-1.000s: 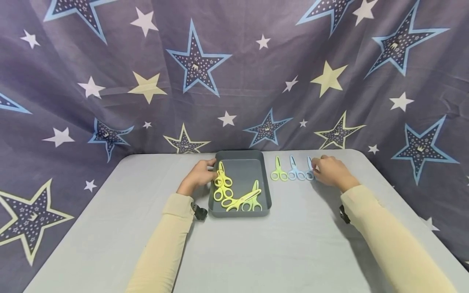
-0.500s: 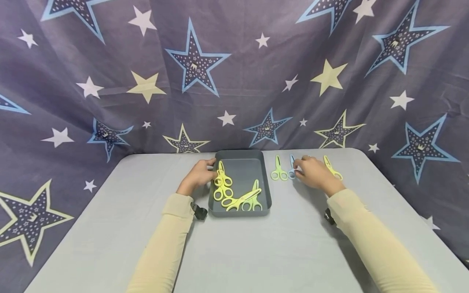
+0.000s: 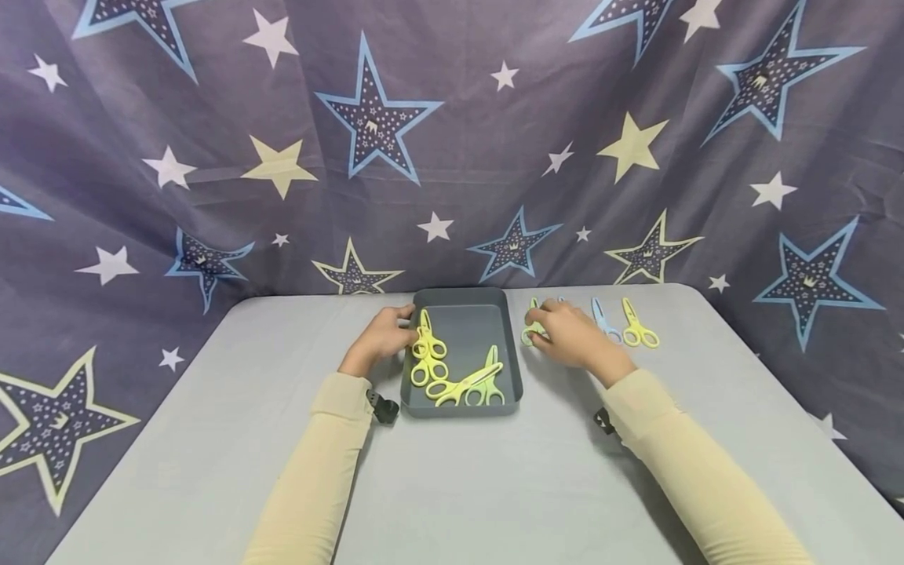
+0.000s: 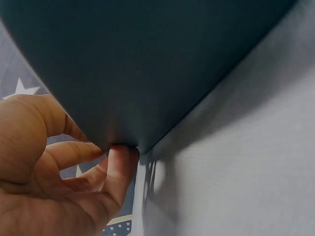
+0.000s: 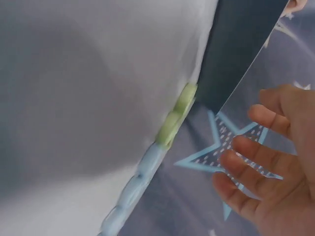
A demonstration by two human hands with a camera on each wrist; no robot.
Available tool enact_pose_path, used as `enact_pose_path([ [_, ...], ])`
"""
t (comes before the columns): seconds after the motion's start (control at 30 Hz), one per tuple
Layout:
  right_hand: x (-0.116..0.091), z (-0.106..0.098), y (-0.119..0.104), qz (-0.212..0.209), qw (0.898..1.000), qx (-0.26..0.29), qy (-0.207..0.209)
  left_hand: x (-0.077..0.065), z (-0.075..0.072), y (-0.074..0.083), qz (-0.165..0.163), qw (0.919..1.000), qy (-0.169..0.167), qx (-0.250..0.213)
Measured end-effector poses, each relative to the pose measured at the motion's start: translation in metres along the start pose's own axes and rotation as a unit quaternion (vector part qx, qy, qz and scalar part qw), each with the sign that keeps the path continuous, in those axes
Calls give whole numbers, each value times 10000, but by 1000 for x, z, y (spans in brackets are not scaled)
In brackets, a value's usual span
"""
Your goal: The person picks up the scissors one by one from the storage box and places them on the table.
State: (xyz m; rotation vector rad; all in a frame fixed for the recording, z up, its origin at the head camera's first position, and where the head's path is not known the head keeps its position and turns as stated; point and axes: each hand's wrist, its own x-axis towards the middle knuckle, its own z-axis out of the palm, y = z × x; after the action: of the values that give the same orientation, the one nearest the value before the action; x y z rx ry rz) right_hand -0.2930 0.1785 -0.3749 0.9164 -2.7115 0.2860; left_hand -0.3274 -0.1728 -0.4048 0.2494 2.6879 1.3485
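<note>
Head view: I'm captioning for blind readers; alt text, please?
A person's right-hand grip hovers over a row of light-green, blue and yellow loop-handled scissors on a grey table. The left-hand grip holds the left wall of a rectangular dark-grey tray containing yellow and green scissors.

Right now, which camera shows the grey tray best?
The head view: it shows the tray nearly whole from above, scissors inside. The left wrist view shows only a dark face, close up, with the left hand touching it. The right wrist view catches just part.

Left hand [image 4: 49, 201] gripping dark tray [image 4: 128, 73], pale tabletop [image 4: 241, 167]
</note>
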Motion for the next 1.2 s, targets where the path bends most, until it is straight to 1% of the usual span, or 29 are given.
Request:
enact_pose_path([
  [0.3, 9, 5, -32, -733, 9973, -32, 56, 2, 0, 0, -59, 9999, -21, -81],
  [0.43, 11, 7, -46, -989, 9951, -54, 23, 1, 0, 0, -60, 9999, -28, -75],
  [0.57, 14, 9, -57, -1236, 9922, -94, -104, 1, 0, -1, -78, 10000, -11, -45],
  [0.67, 16, 11, -63, -1420, 9895, 1, -260, 1, 0, -1, -58, 10000, -17, -42],
  [0.8, 20, 14, -68, -1636, 9845, 322, -539, 1, 0, -1, -26, 10000, -66, -70],
  [1.03, 26, 17, -77, -1641, 9722, 952, -1376, 1, -1, 0, -23, 10000, -27, -65],
  [1.1, 27, 19, -79, -1733, 9686, 984, -1485, 1, -1, 0, -15, 10000, -16, -48],
  [1.2, 27, 22, -82, -1904, 9638, 1052, -1541, 1, 0, -1, -23, 10000, -21, -58],
])
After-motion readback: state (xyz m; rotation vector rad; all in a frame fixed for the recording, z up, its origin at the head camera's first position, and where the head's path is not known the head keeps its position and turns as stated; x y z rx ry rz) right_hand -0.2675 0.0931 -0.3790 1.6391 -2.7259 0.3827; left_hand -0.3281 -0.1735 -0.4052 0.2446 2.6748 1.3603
